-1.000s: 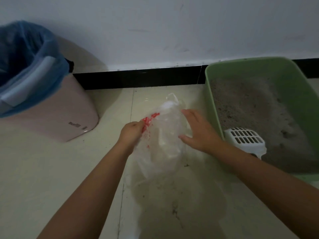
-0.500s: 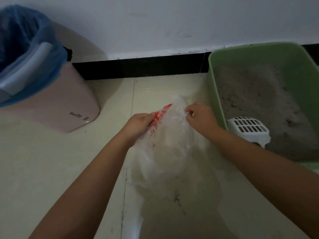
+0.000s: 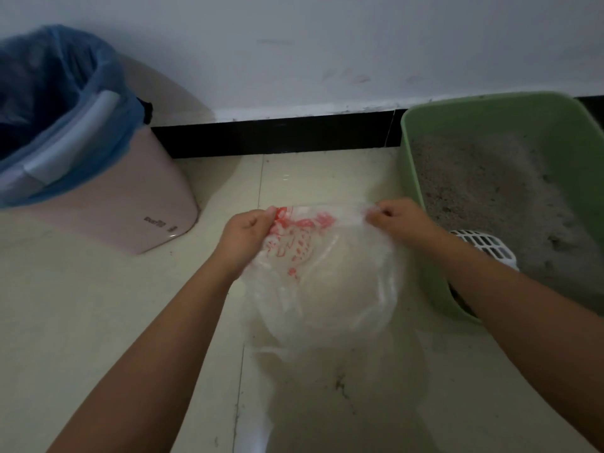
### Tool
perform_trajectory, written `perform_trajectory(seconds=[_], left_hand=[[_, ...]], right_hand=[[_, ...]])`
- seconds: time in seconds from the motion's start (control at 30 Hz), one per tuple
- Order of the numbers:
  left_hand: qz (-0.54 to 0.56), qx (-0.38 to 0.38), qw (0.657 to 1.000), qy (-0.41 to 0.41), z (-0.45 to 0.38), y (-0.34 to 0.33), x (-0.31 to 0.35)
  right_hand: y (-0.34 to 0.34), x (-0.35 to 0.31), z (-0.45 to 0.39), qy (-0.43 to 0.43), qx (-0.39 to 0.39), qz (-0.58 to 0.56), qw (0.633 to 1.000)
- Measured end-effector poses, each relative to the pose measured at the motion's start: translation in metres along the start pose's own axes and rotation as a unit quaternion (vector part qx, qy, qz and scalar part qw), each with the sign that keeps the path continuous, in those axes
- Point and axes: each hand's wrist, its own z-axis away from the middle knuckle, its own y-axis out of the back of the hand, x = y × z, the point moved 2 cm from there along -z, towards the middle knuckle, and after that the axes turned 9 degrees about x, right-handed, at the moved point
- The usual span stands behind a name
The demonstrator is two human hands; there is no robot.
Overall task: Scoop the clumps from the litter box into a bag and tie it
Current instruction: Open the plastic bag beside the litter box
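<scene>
A clear plastic bag (image 3: 330, 282) with red print hangs above the tiled floor, stretched wide between both hands. My left hand (image 3: 246, 235) pinches its left top edge beside the red print. My right hand (image 3: 400, 220) pinches the right top edge. To the right stands a green litter box (image 3: 421, 178) holding grey litter (image 3: 490, 191). A white slotted scoop (image 3: 487, 245) lies in the litter at the box's near left side, partly hidden behind my right forearm.
A pink waste bin (image 3: 130, 204) lined with a blue bag (image 3: 65, 103) stands at the left against the white wall. A black baseboard (image 3: 277, 135) runs along the wall. Cream floor tiles (image 3: 81, 322) carry a few dark specks near the bag.
My right hand went from resting flat on the bag to pinching its edge. Both hands pulled apart, spreading the bag's top wide.
</scene>
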Motion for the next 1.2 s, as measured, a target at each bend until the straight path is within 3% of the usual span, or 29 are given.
perform_trajectory(seconds=[0.13,0.2,0.27,0.37,0.43,0.5,0.57,0.63,0.7,0.8,0.87,0.97,1.07,1.2], left_hand=[[-0.039,0.064,0.997,-0.035,-0.003,0.006,-0.020],[-0.053,0.072,0.995,-0.046,-0.001,0.002,-0.023],[-0.051,0.055,0.997,-0.007,0.001,-0.002,-0.024],[-0.024,0.018,0.990,0.137,0.004,-0.009,-0.041],[-0.005,-0.007,0.981,0.192,0.010,-0.016,-0.051],[-0.076,-0.011,0.985,0.157,0.013,-0.024,-0.053],[-0.164,0.037,0.981,0.092,0.012,-0.029,-0.047],[-0.191,0.066,0.979,0.024,0.015,-0.035,-0.039],[-0.220,0.049,0.974,-0.028,0.018,-0.045,-0.035],[-0.294,0.014,0.955,-0.031,0.021,-0.056,-0.033],[-0.310,0.035,0.950,-0.015,0.021,-0.054,-0.029],[-0.334,0.092,0.938,-0.022,0.026,-0.043,-0.018],[-0.354,0.111,0.924,-0.094,0.032,-0.039,-0.002],[-0.314,0.137,0.926,-0.157,0.032,-0.053,0.023]], right_hand=[[0.015,0.012,0.007,-0.100,-0.094,-0.211,0.968],[0.011,0.018,0.002,-0.122,-0.075,-0.281,0.949],[0.009,0.022,-0.005,-0.131,-0.014,-0.300,0.945],[-0.001,0.026,-0.008,-0.145,0.043,-0.326,0.933],[-0.015,0.029,-0.006,-0.165,0.065,-0.299,0.938],[-0.026,0.031,-0.006,-0.198,0.105,-0.284,0.932],[-0.029,0.029,-0.006,-0.202,0.133,-0.228,0.943],[-0.028,0.026,-0.008,-0.163,0.114,-0.114,0.973],[-0.027,0.025,-0.010,-0.128,0.055,-0.037,0.990],[-0.026,0.027,-0.014,-0.108,0.020,0.071,0.991],[-0.017,0.025,-0.014,-0.109,0.037,0.122,0.986],[-0.001,0.012,-0.010,-0.041,0.089,0.136,0.986],[0.014,-0.001,-0.009,0.052,0.133,0.133,0.981],[0.037,0.003,-0.009,0.055,0.194,0.110,0.973]])
